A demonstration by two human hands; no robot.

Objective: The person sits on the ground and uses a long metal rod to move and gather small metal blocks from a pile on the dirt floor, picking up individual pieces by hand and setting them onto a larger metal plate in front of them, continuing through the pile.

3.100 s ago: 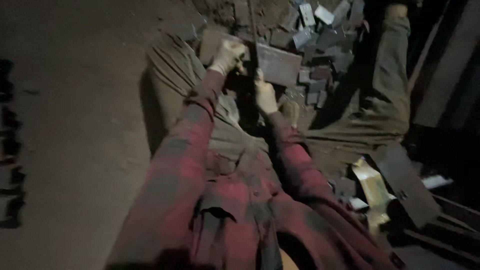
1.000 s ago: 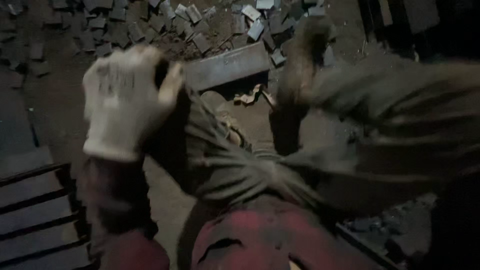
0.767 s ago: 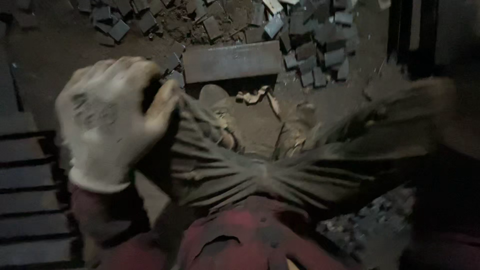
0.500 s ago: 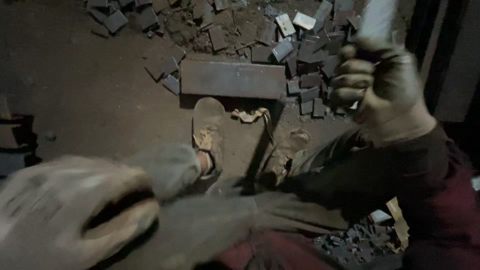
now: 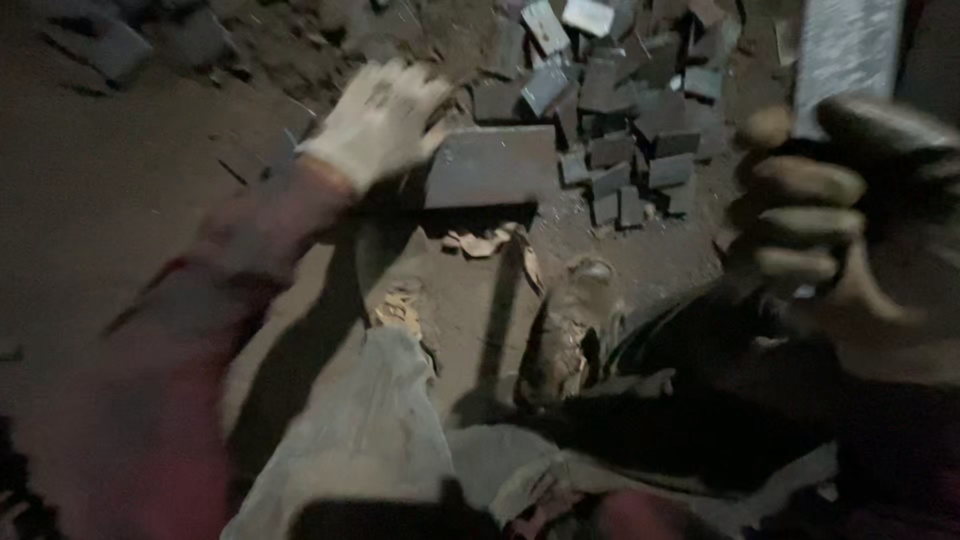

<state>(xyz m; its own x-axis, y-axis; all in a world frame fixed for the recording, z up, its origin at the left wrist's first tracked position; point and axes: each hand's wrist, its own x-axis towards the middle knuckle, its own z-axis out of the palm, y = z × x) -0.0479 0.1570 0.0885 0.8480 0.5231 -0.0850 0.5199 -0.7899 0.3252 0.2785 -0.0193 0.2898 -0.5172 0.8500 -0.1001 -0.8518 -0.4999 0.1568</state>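
My left hand (image 5: 378,118), in a pale work glove, reaches out over the dirt floor and rests at the left end of a flat grey stone slab (image 5: 492,165); its fingers are spread. My right hand (image 5: 838,212), in a dark dirty glove, is raised close to the camera at the right and is shut on the dark handle of a flat metal blade (image 5: 847,50) that points upward. My legs in grey trousers and worn shoes (image 5: 565,330) stretch out below the slab.
A heap of several small grey cut stone blocks (image 5: 630,120) lies behind and right of the slab. Scraps of debris (image 5: 480,242) lie on the dirt just in front of it. Bare dark earth spreads to the left.
The left hand has swung from close to the camera out to the slab's left end. The right hand with the blade has stayed raised at the right. The view has shifted.
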